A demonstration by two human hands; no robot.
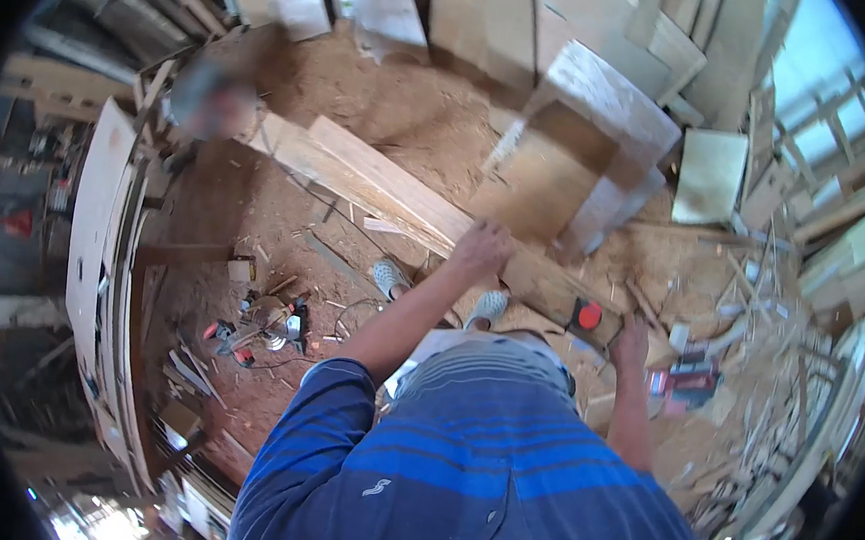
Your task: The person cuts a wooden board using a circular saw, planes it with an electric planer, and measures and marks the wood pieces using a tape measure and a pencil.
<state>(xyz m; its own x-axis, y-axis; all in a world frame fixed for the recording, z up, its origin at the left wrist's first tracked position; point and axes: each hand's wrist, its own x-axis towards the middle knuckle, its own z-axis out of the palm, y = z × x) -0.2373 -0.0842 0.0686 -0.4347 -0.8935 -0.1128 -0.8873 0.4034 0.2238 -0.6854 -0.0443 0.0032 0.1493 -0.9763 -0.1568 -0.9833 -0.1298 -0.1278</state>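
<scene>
Long wooden planks (pixel 389 180) stretch diagonally from the upper left toward my right side. My left hand (pixel 481 250) is closed over the planks near their middle, its fingers curled down on the wood. My right hand (pixel 631 344) grips the near right end of the wood, fingers partly hidden behind the edge. Between my hands, closer to the right one, a round red object with a dark surround (pixel 588 315) rests on the wood; its kind I cannot make out.
A blurred person (pixel 212 99) is at the planks' far end. A power saw (pixel 266 327) lies on the dusty floor to the left. A wooden frame (pixel 610 92) stands ahead. Stacked sheets (pixel 103 247) stand at left. A red-and-grey tool (pixel 686 380) and scraps lie at right.
</scene>
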